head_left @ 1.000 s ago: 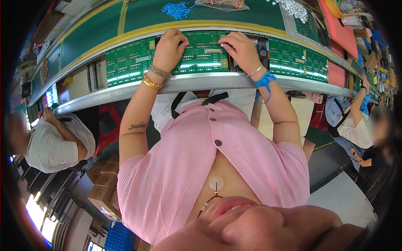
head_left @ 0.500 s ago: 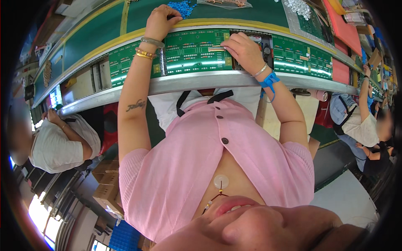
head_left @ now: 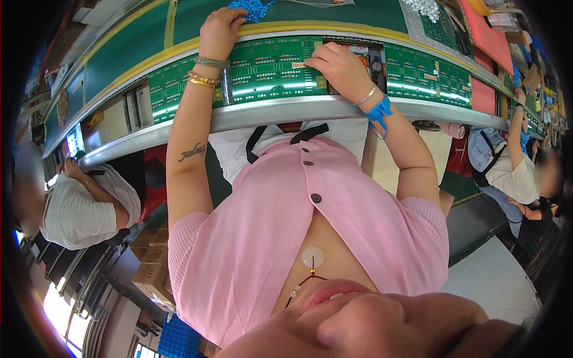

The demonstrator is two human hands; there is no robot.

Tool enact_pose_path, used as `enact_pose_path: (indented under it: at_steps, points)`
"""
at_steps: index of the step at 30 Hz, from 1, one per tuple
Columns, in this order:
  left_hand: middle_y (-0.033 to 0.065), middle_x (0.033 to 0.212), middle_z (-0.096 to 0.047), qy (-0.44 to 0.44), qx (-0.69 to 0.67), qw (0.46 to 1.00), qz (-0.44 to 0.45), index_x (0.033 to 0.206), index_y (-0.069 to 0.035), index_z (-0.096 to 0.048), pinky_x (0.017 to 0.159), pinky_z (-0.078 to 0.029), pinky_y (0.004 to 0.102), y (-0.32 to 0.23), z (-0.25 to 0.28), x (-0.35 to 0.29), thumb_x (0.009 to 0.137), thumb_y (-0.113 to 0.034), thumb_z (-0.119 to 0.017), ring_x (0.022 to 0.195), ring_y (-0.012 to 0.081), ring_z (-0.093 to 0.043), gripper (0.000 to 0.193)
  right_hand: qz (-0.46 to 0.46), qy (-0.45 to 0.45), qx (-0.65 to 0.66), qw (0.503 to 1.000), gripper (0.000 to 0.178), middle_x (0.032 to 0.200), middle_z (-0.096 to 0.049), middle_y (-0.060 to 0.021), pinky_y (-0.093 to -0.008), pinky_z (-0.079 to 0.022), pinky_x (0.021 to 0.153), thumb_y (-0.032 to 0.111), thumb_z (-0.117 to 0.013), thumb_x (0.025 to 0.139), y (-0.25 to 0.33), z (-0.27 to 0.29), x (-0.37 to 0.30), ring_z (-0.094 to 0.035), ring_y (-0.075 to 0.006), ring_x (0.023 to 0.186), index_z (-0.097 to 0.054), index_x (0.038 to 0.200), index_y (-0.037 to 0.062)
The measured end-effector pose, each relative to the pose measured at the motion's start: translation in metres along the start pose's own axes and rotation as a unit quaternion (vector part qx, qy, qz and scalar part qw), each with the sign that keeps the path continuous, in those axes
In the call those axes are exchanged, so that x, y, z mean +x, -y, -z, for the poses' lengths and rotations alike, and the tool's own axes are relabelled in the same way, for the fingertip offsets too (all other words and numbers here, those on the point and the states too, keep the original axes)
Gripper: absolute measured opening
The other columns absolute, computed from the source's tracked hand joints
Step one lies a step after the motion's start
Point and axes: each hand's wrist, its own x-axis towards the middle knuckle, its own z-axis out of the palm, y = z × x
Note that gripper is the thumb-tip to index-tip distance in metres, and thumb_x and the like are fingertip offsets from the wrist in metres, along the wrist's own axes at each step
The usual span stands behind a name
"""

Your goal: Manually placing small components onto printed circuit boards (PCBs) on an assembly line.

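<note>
My left hand point(head_left: 219, 33) reaches over the far rail to a pile of small blue parts point(head_left: 252, 9). Its fingers are curled together at the pile's near left edge, and what they pinch is too small to make out. Below and right of it lies a green circuit board point(head_left: 268, 89) with rows of small components. My right hand point(head_left: 339, 68) rests over that board's right end, thumb and fingers pinched beside a few thin copper-coloured strips point(head_left: 298, 65). Whether the fingers grip these strips or something else is hidden.
Another green board point(head_left: 412, 89) sits to the right on the same metal-railed line point(head_left: 280, 108). Beyond the yellow-edged rail are white parts point(head_left: 425, 9) and a clear bag point(head_left: 319, 3). Co-workers sit at left point(head_left: 89, 206) and right point(head_left: 510, 173). Red sheets point(head_left: 486, 42) lie far right.
My left fingers have shifted from just below the blue pile to its left edge. The right hand stays over the board's right end, now slightly further left along with the board.
</note>
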Motion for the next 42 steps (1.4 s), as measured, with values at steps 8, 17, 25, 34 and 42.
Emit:
enact_pose_path:
  at_steps: [8,17,25,34,42]
  points:
    - [0.0059,0.081,-0.065,-0.011,-0.052,0.995,0.087,0.083,-0.011,-0.069,0.065,-0.049,0.031,-0.012,0.007,-0.003,0.077,-0.016,-0.065,0.074,0.0246,-0.062,0.01,-0.045,0.043,-0.116,0.991,0.046,0.124,-0.048,-0.0064,-0.0377,-0.041,0.091,0.001,-0.05,0.071,0.015,0.016,-0.019,-0.045,-0.0256,0.112,-0.055,0.115,0.0141]
    - [0.0056,0.074,-0.067,0.076,-0.185,0.954,0.222,0.089,-0.003,-0.068,0.062,-0.047,0.0229,-0.028,0.038,-0.037,0.08,-0.012,-0.064,0.068,0.0097,-0.061,0.013,-0.042,0.036,-0.101,0.993,0.043,0.125,-0.045,-0.0102,-0.0403,-0.036,0.095,0.008,-0.052,0.074,0.016,0.007,-0.02,-0.04,-0.0264,0.116,-0.052,0.117,0.012]
    - [0.004,0.08,-0.064,0.172,-0.216,0.939,0.203,0.089,0.0,-0.064,0.065,-0.045,0.0224,-0.027,0.048,-0.06,0.083,-0.01,-0.061,0.072,0.0077,-0.056,0.013,-0.074,0.02,-0.04,0.996,0.038,0.116,-0.049,-0.0115,-0.0391,-0.04,0.091,0.011,-0.051,0.073,0.011,0.006,-0.024,-0.046,-0.0279,0.107,-0.055,0.11,0.0076]
    - [0.0016,0.079,-0.062,0.192,-0.269,0.913,0.238,0.09,0.002,-0.063,0.066,-0.044,0.0188,-0.012,0.04,-0.067,0.083,-0.004,-0.061,0.071,0.0066,-0.055,0.009,-0.307,-0.167,-0.094,0.932,0.029,0.097,-0.058,-0.0057,-0.0365,-0.045,0.079,0.015,-0.059,0.075,-0.106,0.016,0.023,-0.052,-0.027,0.092,-0.061,0.104,0.0102]
    - [0.0048,0.084,-0.064,0.183,-0.326,0.89,0.261,0.091,0.003,-0.062,0.069,-0.046,0.0179,-0.011,0.033,-0.07,0.083,-0.001,-0.061,0.076,0.008,-0.058,0.009,-0.325,-0.057,-0.176,0.927,0.025,0.095,-0.057,-0.0047,-0.0357,-0.046,0.079,0.023,-0.065,0.074,-0.196,-0.015,0.046,-0.052,-0.025,0.096,-0.063,0.097,0.0137]
